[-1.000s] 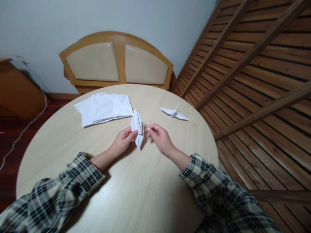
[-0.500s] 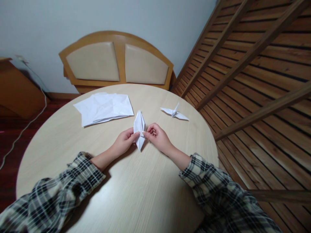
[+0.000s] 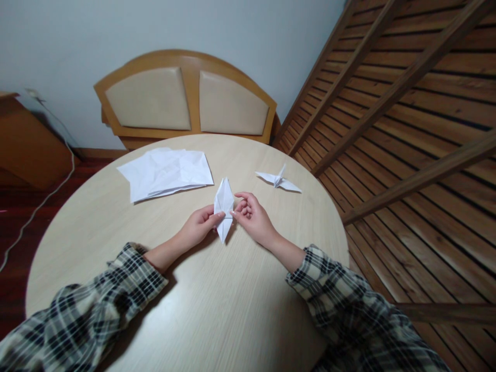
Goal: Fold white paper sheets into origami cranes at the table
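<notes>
A white, diamond-shaped folded paper piece point(image 3: 223, 202) lies flat near the middle of the round table point(image 3: 186, 299). My left hand point(image 3: 199, 227) pinches its left edge with closed fingers. From the other side, my right hand point(image 3: 251, 217) pinches its right edge, thumb and forefinger pressed together. Both forearms rest on the table in plaid sleeves.
A finished white paper crane point(image 3: 278, 179) stands to the right, beyond my right hand. A loose stack of white paper sheets point(image 3: 166, 172) lies at the back left. A wooden chair back point(image 3: 186, 98) stands behind the table, and slatted wooden panels point(image 3: 406, 129) fill the right side.
The folded piece, held up tilted by my left hand before, now lies flat on the table. My right hand has moved left and taken hold of its right edge.
</notes>
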A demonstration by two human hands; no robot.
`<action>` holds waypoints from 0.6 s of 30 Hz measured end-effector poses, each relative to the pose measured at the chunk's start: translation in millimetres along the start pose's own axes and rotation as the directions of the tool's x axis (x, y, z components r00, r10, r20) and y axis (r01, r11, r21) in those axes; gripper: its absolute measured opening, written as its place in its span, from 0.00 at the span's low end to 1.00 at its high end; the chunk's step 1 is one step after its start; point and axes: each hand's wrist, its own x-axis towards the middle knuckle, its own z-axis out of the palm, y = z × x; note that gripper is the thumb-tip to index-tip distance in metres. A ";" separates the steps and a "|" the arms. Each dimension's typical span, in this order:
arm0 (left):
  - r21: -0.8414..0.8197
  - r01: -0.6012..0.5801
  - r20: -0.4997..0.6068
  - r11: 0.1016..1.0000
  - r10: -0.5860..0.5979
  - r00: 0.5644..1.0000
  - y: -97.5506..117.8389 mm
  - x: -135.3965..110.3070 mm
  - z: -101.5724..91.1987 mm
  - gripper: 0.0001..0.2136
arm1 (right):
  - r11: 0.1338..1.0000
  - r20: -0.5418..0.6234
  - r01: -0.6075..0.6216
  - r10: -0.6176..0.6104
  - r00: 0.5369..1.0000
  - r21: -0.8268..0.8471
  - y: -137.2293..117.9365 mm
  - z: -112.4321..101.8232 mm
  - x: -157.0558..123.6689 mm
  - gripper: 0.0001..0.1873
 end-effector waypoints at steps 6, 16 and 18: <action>0.071 -0.005 0.013 0.997 0.004 1.000 -2.9 -0.1 -1.1 0.16 | 0.995 -0.002 0.036 -0.036 0.999 -0.097 1.8 -1.8 -0.2 0.21; 0.190 0.025 0.091 0.981 -0.043 0.995 5.2 -2.1 1.0 0.18 | 0.999 -0.019 0.026 -0.027 0.999 -0.047 5.6 -1.3 2.6 0.16; 0.217 0.021 0.111 0.976 -0.046 0.993 7.0 -3.1 1.1 0.18 | 0.999 -0.037 0.017 -0.018 0.999 -0.039 6.4 -1.6 3.7 0.13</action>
